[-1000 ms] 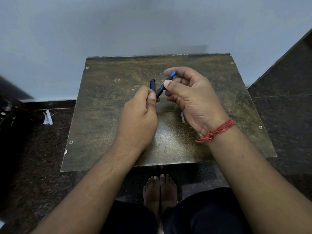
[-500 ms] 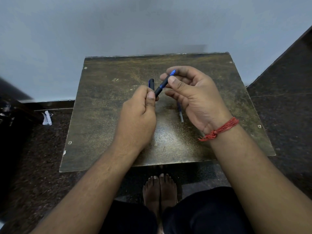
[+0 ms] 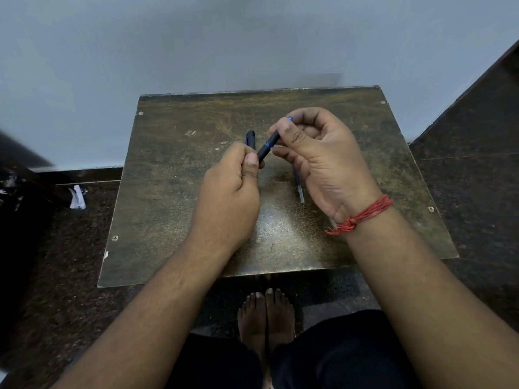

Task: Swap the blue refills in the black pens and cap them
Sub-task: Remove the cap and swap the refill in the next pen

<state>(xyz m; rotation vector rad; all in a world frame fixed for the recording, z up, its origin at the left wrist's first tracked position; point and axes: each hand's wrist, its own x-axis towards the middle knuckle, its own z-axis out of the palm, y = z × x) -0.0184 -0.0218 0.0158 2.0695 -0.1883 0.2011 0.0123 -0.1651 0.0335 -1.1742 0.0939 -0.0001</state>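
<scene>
A black pen (image 3: 269, 146) with a blue band and blue tip is held slanted above the middle of the small brown table (image 3: 174, 192). My left hand (image 3: 227, 192) grips its lower end, thumb on the barrel. My right hand (image 3: 323, 158) pinches its upper, blue end between thumb and fingers. Just behind my left fingers a black pen cap (image 3: 250, 138) with a blue clip stands up; what holds it is hidden. A thin blue refill (image 3: 299, 186) lies on the table under my right palm, partly hidden.
The table stands against a pale wall, on a dark speckled floor. A crumpled white scrap (image 3: 76, 197) lies on the floor at the left. A dark raised surface (image 3: 477, 130) borders the right side. My bare feet (image 3: 265, 313) rest below the near table edge.
Both hands stay on the pen and shift only slightly. My right thumb has slid along the upper barrel, exposing more of the blue band.
</scene>
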